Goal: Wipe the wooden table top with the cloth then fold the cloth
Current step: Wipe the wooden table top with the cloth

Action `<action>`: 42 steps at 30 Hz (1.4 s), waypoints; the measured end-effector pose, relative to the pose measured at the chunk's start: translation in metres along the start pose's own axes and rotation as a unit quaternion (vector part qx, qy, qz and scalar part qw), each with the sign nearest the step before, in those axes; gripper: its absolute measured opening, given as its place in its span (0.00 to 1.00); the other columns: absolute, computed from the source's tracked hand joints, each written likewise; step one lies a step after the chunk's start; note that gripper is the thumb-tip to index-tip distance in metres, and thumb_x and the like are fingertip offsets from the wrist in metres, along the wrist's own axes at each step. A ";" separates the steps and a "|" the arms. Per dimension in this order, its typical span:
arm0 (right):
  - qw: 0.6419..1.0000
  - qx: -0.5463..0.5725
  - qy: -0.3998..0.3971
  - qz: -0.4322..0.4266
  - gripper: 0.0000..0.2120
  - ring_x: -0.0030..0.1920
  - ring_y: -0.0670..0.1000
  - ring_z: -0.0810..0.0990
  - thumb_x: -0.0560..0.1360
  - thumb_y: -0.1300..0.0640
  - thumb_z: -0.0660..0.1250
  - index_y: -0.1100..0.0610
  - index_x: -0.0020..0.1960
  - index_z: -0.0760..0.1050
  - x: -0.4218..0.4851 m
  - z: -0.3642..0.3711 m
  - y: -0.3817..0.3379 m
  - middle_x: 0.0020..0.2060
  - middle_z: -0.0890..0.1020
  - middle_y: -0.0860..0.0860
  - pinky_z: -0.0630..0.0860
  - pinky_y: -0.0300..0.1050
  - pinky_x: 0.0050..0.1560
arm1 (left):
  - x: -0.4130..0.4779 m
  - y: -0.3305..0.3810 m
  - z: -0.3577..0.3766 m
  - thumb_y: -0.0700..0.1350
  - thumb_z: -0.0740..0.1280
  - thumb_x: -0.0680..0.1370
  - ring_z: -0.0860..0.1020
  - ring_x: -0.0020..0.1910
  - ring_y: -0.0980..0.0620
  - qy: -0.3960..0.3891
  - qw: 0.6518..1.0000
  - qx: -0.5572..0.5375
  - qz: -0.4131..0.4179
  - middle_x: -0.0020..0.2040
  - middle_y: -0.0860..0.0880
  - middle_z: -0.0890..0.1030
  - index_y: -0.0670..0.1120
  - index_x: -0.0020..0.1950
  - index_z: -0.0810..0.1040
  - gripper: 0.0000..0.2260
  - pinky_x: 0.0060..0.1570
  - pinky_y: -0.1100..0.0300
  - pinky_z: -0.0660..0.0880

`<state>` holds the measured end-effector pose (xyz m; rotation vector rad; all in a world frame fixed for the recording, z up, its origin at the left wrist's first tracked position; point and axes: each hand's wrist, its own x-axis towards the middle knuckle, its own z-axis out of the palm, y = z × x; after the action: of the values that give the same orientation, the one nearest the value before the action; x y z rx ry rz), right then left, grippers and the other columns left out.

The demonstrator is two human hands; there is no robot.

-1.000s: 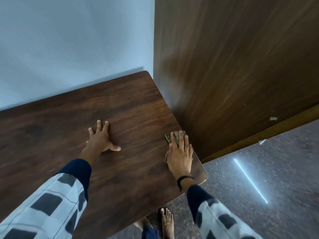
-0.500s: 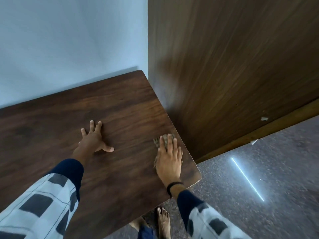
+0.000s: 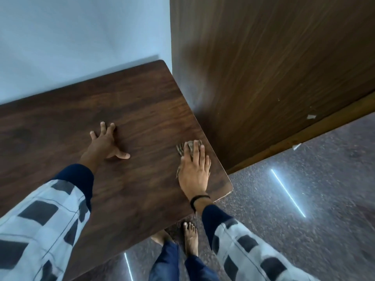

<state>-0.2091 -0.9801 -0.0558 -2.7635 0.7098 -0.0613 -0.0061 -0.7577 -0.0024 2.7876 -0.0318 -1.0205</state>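
The tabletop [image 3: 142, 106] is dark brown wood with streaked grain and rounded corners. A small, crumpled grey-brown cloth [image 3: 185, 148] lies on it close to the right edge, mostly hidden under the flat right hand [image 3: 194, 173].

Most of the cloth [image 3: 187, 148] is hidden under the right hand [image 3: 194, 173] near the right edge of the table top [image 3: 142, 110]. Only a crumpled fringe shows past the fingertips, pattern unreadable. Picture's left edge cuts off the table top; left sleeve [image 3: 40, 224] covers its near-left part; one bare foot [image 3: 160, 239] half hidden under the near edge.
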 end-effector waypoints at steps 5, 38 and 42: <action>0.983 0.026 -0.042 -0.176 0.24 0.82 0.56 0.54 0.84 0.51 0.52 0.49 0.81 0.61 -0.023 0.016 -0.023 0.81 0.59 0.52 0.58 0.61 0.78 | -0.003 0.004 -0.001 0.54 0.83 0.60 0.36 0.77 0.34 -0.007 1.000 -0.007 -0.005 0.80 0.52 0.34 0.55 0.80 0.40 0.64 0.72 0.33 0.53; 0.988 -0.005 -0.053 -0.142 0.25 0.82 0.56 0.54 0.84 0.52 0.53 0.47 0.81 0.59 -0.014 -0.005 0.008 0.81 0.59 0.50 0.58 0.62 0.77 | -0.005 -0.001 0.001 0.55 0.83 0.60 0.36 0.77 0.37 -0.004 1.000 -0.006 -0.005 0.79 0.55 0.34 0.57 0.80 0.41 0.63 0.72 0.32 0.54; 0.999 0.010 0.009 0.033 0.24 0.82 0.56 0.52 0.85 0.51 0.53 0.48 0.81 0.60 -0.044 -0.009 0.040 0.82 0.57 0.52 0.57 0.62 0.79 | 0.000 -0.002 0.001 0.55 0.83 0.59 0.37 0.77 0.35 0.001 1.000 0.002 0.001 0.80 0.54 0.35 0.56 0.80 0.40 0.64 0.71 0.31 0.54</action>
<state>-0.2668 -0.9947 -0.0574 -2.7210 0.7989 -0.0805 -0.0068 -0.7560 -0.0036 2.7918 -0.0359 -1.0184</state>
